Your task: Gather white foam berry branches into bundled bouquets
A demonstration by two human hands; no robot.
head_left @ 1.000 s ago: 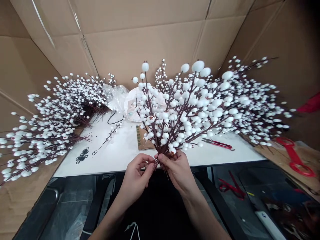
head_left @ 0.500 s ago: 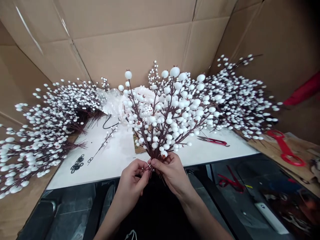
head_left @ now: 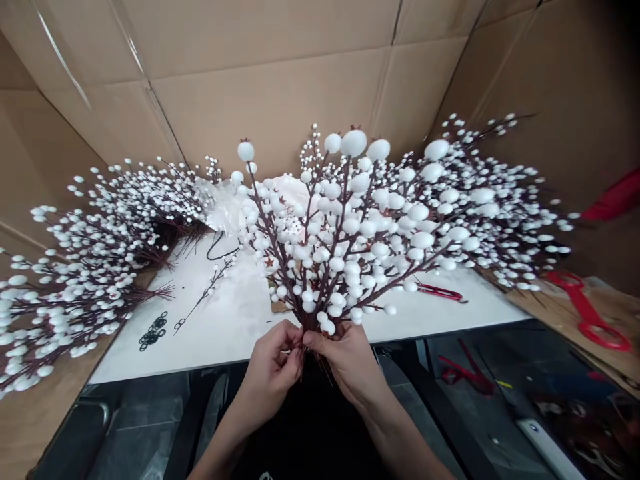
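A bunch of artificial white berry stems (head_left: pixel 345 247) stands upright in front of me, its brown stems fanning out above my hands. My right hand (head_left: pixel 345 353) is wrapped round the gathered lower stems, thumb across the front. My left hand (head_left: pixel 275 357) pinches at the same stem base from the left, its fingertips close to my right thumb. What lies between the left fingertips is too small to make out for sure. Thin stem ends stick out below both hands.
More white berry bunches lie at left (head_left: pixel 100 247) and right (head_left: pixel 490 207). Small black rings (head_left: pixel 153 331), a single berry sprig (head_left: pixel 207 290) and red thread snips (head_left: pixel 440 292) are on the white table (head_left: pixel 215 340). Red scissors-like handles (head_left: pixel 590 313) rest at right. Cardboard (head_left: pixel 270 87) walls the back.
The held bunch has come slightly nearer and tilted, its right-hand branches spreading further right over the snips. Both hands have moved slightly lower in view and keep their grip at the stem base.
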